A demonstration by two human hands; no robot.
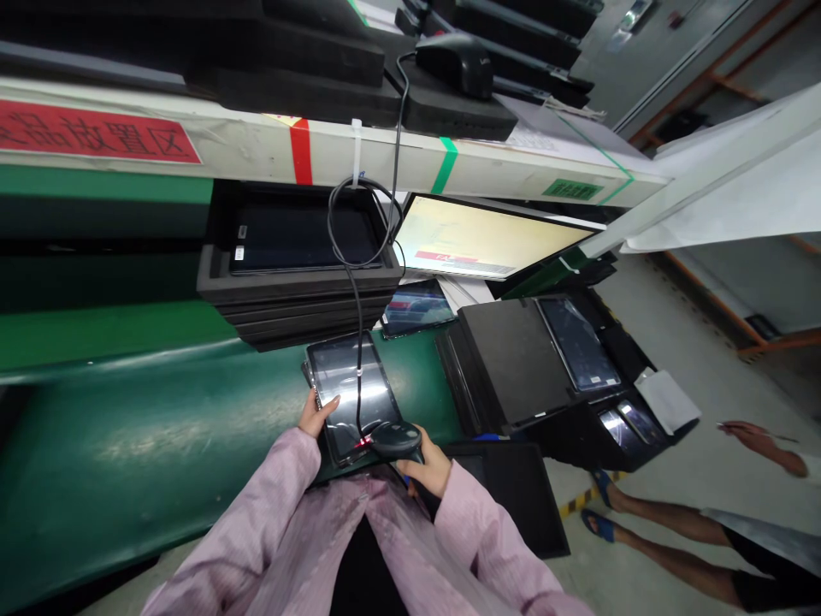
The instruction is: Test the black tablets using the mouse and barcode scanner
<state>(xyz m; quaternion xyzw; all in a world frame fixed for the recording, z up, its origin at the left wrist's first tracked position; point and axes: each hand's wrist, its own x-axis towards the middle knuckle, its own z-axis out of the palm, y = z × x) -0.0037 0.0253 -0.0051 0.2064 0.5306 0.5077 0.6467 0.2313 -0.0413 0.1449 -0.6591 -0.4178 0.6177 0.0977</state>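
1. The left hand [315,417] grips the near-left edge of the tablet [352,393] lying on the green bench [160,428].
2. The right hand [427,469] is wrapped round the barcode scanner [392,438], its red light at the tablet's near edge.
3. Scanning appears under way; reading the code calls for steady aim.

Probably a factory line: green conveyor [160,428], foam trays [295,299] of tablets.
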